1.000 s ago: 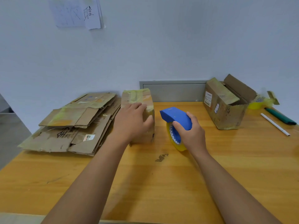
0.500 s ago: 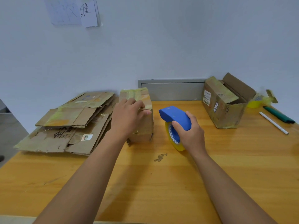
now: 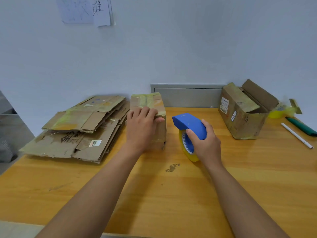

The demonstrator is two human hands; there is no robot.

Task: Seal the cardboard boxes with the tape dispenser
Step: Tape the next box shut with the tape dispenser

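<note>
Both forearms are bare to the frame edge, and the hands (image 3: 142, 127) wear no gloves, rings or watch.

The scene is seen from a single head-worn wide-angle camera, aimed forward and downward from above the near edge of the tabletop (image 3: 171, 194) toward its far edge and the wall (image 3: 188, 48), at arm's reach.
</note>
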